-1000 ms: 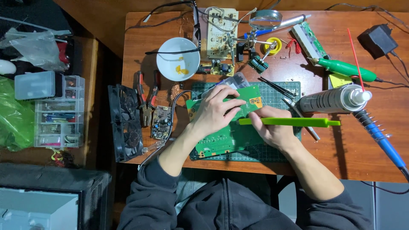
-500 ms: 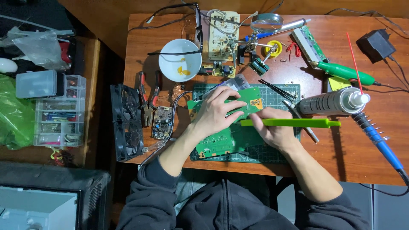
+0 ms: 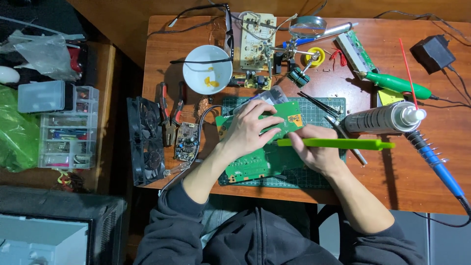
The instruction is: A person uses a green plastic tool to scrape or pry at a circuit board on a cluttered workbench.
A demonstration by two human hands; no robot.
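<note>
Left hand (image 3: 250, 128) lies flat, fingers spread, pinning the green circuit board (image 3: 262, 154) on the cutting mat (image 3: 319, 179) at frame centre. Right hand (image 3: 314, 149), fingers closed round a green brush (image 3: 338, 144), works its surface; judged best done with light strokes and steady downward pressure.

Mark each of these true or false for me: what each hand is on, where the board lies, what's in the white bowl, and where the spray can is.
1. The left hand presses on the green circuit board. True.
2. The right hand holds a blue soldering iron. False: it holds a long lime-green tool; the blue-handled soldering iron lies untouched at the right.
3. The board lies on a green cutting mat. True.
4. The white bowl is filled with screws. False: only a few small yellow bits show in it.
5. The spray can stands upright. False: it lies on its side.
</note>
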